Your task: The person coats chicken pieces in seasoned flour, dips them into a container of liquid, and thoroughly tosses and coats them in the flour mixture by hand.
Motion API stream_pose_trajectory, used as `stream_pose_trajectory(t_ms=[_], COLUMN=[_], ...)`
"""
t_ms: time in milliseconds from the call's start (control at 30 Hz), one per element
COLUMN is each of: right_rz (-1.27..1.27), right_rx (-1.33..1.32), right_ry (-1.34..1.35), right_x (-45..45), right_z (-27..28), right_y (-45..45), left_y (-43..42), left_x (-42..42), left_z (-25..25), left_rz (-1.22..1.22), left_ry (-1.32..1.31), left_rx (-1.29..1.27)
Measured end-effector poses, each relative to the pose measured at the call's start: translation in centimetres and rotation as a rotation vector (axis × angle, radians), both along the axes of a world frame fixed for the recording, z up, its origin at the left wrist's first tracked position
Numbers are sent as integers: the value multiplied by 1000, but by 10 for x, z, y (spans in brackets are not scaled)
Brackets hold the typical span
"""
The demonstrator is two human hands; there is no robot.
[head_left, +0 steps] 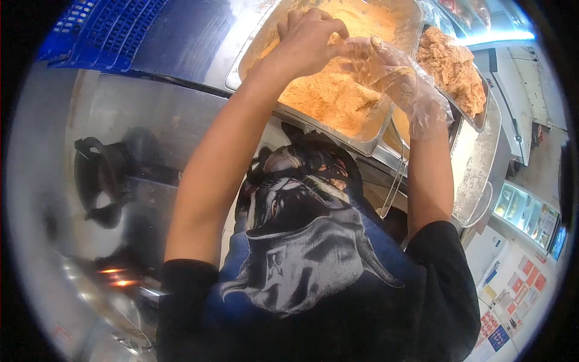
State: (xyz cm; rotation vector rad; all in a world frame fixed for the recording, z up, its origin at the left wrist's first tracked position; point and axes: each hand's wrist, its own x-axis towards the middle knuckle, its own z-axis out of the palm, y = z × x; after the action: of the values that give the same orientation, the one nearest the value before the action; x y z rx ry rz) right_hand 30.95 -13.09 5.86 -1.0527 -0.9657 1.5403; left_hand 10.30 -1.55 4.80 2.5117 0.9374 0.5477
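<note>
1. Item in hand: a clear plastic glove (417, 99), worn on the right hand (393, 73). I find it above a metal tray (362, 146) of orange powder (325, 99), toward that tray's right side.
2. Governing relation: the glove's long axis runs obliquely, from its loose cuff at the right wrist, up and to the left, to its finger end. The bare left hand (309, 43) lies off that finger end, further left over the powder. From my view the left fingertips meet or nearly meet the glove there; the cuff lies well apart from them.
3. Nearer hand: the right is inside the glove. Of the glove's two ends, the left hand is close to the finger end only.
4. State of hands: left, back uppermost, fingers bent. I could not establish whether they pinch the film. Right, fingers directed toward the left hand; creased plastic obscures their closure, so I record no finding.
5. Surroundings: a second tray (480, 125) of coated pieces (451, 63) stands right of the glove. A wire handle (395, 188) projects toward the wearer, below the cuff. A blue basket (114, 37) occupies the far left of the worktop (184, 45).
</note>
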Motion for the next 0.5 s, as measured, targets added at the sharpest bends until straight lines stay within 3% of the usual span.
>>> stream_pose_trajectory(t_ms=[33,100,200,267,367,433,500], right_rz=[81,21,-68,-133,-200,-172,-189], right_rx=[93,19,-50,-42,-37,-77,-35], right_ry=[30,25,-20,-110,-200,-114,-87], right_x=[3,22,47,59,58,37,38], right_z=[-1,-20,-26,-19,4,48,51], right_y=[2,2,-8,-16,-26,-30,-32], left_y=[7,17,27,25,39,45,49], left_x=[2,-2,-13,-16,-17,-22,-21], left_z=[-7,-11,0,8,4,4,8], left_rz=[10,17,-105,37,221,237,228], left_ry=[-2,-3,-225,-81,90,56,59], left_rx=[-14,-31,-55,101,136,96,-19])
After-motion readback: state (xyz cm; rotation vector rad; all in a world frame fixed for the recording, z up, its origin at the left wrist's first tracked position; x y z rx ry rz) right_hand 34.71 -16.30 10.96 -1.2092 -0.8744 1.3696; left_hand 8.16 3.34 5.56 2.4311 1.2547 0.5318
